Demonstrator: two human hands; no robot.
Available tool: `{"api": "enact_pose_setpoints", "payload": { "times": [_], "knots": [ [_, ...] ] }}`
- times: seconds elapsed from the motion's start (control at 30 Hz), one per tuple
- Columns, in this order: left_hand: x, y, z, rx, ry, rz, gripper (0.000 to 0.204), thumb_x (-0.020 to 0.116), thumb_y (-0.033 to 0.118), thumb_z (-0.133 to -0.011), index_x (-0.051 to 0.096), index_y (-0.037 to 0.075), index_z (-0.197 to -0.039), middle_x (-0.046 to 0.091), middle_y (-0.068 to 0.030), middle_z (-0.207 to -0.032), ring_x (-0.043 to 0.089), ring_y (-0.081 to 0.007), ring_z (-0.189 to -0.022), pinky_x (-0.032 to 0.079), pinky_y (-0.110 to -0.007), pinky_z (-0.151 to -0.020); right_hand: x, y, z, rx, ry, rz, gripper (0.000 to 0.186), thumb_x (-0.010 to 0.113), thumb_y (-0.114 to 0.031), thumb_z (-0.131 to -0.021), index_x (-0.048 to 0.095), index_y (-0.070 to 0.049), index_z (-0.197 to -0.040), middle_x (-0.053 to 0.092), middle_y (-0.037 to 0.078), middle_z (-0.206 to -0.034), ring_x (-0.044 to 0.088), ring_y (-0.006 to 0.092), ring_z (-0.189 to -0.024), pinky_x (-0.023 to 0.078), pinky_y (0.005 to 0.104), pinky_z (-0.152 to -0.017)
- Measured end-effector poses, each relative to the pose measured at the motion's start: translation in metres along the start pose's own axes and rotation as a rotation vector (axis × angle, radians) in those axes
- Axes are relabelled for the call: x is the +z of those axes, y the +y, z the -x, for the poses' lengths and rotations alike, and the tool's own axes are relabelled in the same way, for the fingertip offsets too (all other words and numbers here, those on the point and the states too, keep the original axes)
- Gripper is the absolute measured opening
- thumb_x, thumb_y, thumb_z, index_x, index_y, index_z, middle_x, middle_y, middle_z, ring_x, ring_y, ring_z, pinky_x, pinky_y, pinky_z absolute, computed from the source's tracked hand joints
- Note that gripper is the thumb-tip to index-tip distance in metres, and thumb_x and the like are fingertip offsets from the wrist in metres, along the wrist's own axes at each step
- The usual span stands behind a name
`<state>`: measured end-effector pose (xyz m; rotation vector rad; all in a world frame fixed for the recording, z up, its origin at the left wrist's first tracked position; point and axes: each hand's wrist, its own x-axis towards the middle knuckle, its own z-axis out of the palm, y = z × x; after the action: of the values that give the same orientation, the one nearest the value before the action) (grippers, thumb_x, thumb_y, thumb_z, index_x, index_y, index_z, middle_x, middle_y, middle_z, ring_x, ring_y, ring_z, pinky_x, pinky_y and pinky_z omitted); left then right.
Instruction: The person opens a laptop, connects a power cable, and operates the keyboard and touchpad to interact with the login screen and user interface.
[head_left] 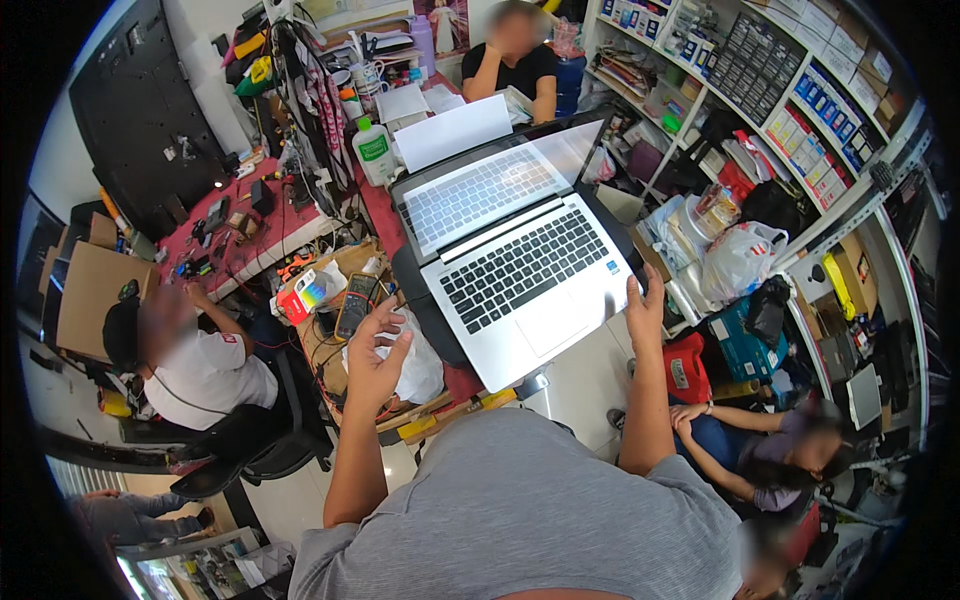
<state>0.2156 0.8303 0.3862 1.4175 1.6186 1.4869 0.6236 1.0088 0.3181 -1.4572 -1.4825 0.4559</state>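
While the laptop lies between, left grip apart, right grip apart, beside its edge

Electronics repair shop, stocked shelves, multimeter, red bench with parts

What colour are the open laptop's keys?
The keys are black, best seen in the head view.

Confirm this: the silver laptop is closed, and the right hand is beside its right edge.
Not closed: the head view shows the silver laptop open. The right hand is beside its right edge, as you say.
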Motion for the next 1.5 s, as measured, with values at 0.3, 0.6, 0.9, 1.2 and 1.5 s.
{"api": "enact_pose_setpoints", "payload": {
  "times": [0.3,0.6,0.9,1.2,1.5],
  "knots": [
    [0.03,0.061,-0.017,0.318,0.325,-0.473,0.045,0.071,0.008,-0.087,0.06,0.0,-0.13,0.065,-0.0135,-0.116,0.06,-0.0228,-0.104,0.048,-0.034,-0.089,0.008,0.01,-0.082,-0.202,-0.326,-0.165,0.044,0.066,-0.028,-0.096,0.061,0.002,-0.127,0.063,0.023,-0.129,0.058,0.0337,-0.123,0.042,0.0383,-0.106],
    [0.014,0.109,-0.129,0.442,0.403,-0.318,0.024,0.068,0.012,-0.095,0.07,0.001,-0.117,0.071,-0.0094,-0.11,0.065,-0.0146,-0.097,0.05,-0.028,-0.085,0.045,0.01,-0.123,0.056,-0.645,-0.47,0.047,0.062,-0.023,-0.1,0.053,0.004,-0.137,0.063,0.016,-0.13,0.059,0.0205,-0.119,0.045,0.0294,-0.101],
    [0.029,0.085,-0.151,0.272,0.336,-0.072,0.029,0.058,0.023,-0.103,0.072,-0.001,-0.11,0.07,-0.0017,-0.093,0.059,-0.0064,-0.086,0.046,-0.022,-0.08,0.05,0.016,-0.114,-0.248,-0.584,-0.234,0.055,0.063,-0.031,-0.095,0.055,0.006,-0.134,0.061,0.022,-0.129,0.058,0.036,-0.12,0.043,0.0387,-0.103],
    [0.02,0.07,-0.183,0.192,0.332,0.064,0.033,0.057,0.027,-0.104,0.072,-0.003,-0.104,0.071,-0.0018,-0.09,0.06,-0.0053,-0.077,0.047,-0.02,-0.071,0.04,0.002,-0.107,-0.368,-0.532,-0.023,0.058,0.061,-0.034,-0.096,0.053,0.005,-0.138,0.058,0.022,-0.133,0.051,0.0379,-0.126,0.039,0.0417,-0.107],
    [0.01,0.046,-0.217,0.119,0.381,0.046,0.032,0.058,0.03,-0.103,0.073,0.001,-0.101,0.061,0.0071,-0.073,0.044,-0.0014,-0.059,0.034,-0.021,-0.053,0.039,-0.002,-0.103,-0.369,-0.496,-0.011,0.054,0.058,-0.032,-0.098,0.053,0.005,-0.137,0.057,0.023,-0.133,0.051,0.0391,-0.125,0.038,0.0424,-0.108]
  ]
}}
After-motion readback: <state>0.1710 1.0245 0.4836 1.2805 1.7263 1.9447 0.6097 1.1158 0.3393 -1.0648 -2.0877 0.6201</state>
